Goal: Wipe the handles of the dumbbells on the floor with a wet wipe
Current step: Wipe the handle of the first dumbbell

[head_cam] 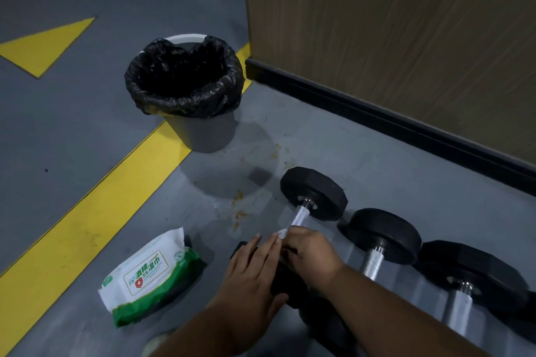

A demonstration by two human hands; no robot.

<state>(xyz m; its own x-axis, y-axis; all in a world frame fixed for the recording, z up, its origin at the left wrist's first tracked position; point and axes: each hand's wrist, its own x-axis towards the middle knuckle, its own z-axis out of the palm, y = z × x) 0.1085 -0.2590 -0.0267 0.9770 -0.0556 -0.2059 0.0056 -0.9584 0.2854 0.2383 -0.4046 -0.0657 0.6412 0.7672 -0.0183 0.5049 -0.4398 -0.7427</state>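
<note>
Three black dumbbells lie side by side on the grey floor. The leftmost dumbbell (pixel 314 193) has a knurled metal handle (pixel 298 216). My right hand (pixel 310 252) is curled round the lower part of that handle with a white wet wipe (pixel 282 232) whose corner sticks out above the fingers. My left hand (pixel 249 269) lies flat with straight fingers on the near black head of the same dumbbell. The middle dumbbell (pixel 383 236) and the right dumbbell (pixel 470 272) lie untouched to the right.
A green and white wet wipe pack (pixel 150 275) lies on the floor left of my hands. A grey bin (pixel 200 133) with a black liner stands behind. A wood-panelled wall (pixel 391 23) with black skirting runs along the right. Yellow floor lines cross the left.
</note>
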